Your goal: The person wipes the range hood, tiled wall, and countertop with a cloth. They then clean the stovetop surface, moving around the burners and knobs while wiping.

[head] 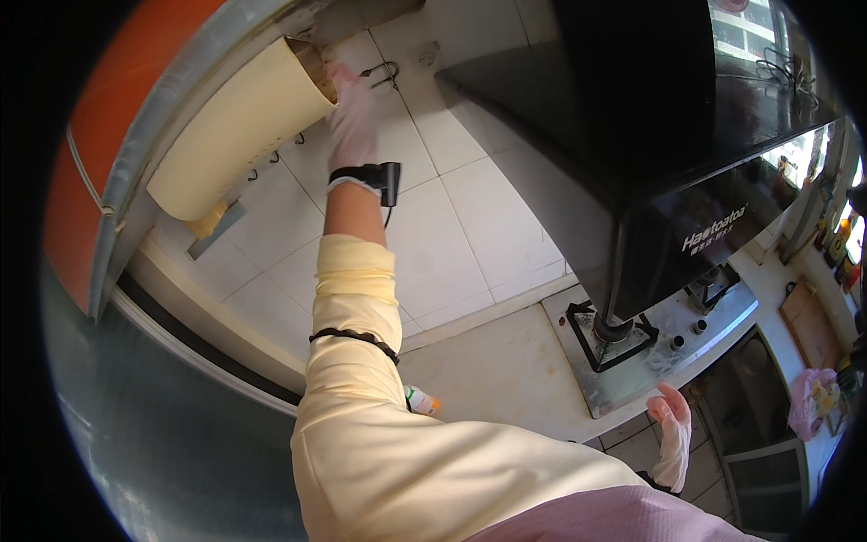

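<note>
My left hand, in a thin translucent glove, is raised to the tiled wall. Its blurred fingers are at the open end of a long cream plastic holder; whether they grip its rim I cannot tell. Several small dark hooks stick out along the holder's perforated side. Just beyond the fingers, a dark wire hook sits on the tiles. My right hand, gloved too, hangs low in front of the counter's edge, its fingers loosely curled and apart with nothing in them.
A black range hood juts out over the gas stove on the right. On the counter, a white and orange bottle stands beside my sleeve. An orange cabinet door is at the left. Far right are a cutting board and a pink plastic bag.
</note>
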The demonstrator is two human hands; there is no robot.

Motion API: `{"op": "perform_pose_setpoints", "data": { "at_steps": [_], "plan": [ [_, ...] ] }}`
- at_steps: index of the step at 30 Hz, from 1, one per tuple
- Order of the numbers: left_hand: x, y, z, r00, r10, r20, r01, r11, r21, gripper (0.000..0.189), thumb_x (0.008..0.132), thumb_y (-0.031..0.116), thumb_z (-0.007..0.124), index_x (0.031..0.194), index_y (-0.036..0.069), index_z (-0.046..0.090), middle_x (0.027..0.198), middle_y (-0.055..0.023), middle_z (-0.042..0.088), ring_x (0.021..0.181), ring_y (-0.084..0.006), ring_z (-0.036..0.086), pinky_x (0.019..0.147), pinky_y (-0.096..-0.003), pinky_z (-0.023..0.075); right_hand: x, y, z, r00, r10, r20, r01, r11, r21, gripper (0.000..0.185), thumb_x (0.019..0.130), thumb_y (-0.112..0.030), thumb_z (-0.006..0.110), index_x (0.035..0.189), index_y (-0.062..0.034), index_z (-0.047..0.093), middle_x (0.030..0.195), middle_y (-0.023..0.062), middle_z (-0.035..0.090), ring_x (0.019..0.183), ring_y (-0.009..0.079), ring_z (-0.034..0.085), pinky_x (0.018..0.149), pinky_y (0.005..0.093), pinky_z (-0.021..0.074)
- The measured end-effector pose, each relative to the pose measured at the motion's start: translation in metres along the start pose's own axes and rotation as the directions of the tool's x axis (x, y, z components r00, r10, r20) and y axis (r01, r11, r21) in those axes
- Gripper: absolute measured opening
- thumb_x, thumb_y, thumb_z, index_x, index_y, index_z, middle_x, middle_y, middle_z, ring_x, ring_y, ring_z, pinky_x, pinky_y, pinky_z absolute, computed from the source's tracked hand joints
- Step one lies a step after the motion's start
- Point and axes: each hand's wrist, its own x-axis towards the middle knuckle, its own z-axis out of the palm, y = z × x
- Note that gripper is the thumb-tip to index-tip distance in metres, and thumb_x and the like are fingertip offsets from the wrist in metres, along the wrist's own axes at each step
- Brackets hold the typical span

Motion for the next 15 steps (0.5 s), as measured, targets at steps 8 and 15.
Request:
{"op": "perform_pose_setpoints", "data": {
  "at_steps": [8, 15],
  "plan": [
    [0.052, 0.083, -0.036, 0.85, 0.113, -0.515, 0.035, 0.962, 0.269, 0.048, 0.111, 0.028, 0.056, 0.155, 0.01, 0.058, 0.156, -0.017, 0.062, 0.137, -0.0334, 0.062, 0.12, -0.0435, 0.049, -0.001, 0.0, -0.021, 0.986, -0.127, -0.106, 0.13, 0.991, 0.018, 0.07, 0.1, -0.041, 0.086, 0.152, -0.0004, 0.063, 0.109, 0.0068, 0.08, 0.102, 0.0151, 0.076, 0.092, 0.0286, 0.0604],
    [0.018, -0.022, -0.007, 0.944, 0.084, 0.319, 0.073, -0.996, 0.047, 0.048, 0.109, 0.023, 0.056, 0.155, 0.007, 0.058, 0.159, -0.0201, 0.059, 0.144, -0.0358, 0.058, 0.123, -0.0431, 0.0475, 0.002, -0.014, -0.017, 0.989, -0.132, -0.062, 0.132, 0.991, 0.0, 0.079, 0.096, -0.05, 0.088, 0.153, -0.0008, 0.062, 0.113, 0.0054, 0.079, 0.107, 0.0163, 0.076, 0.097, 0.0302, 0.0603]
  ]
}}
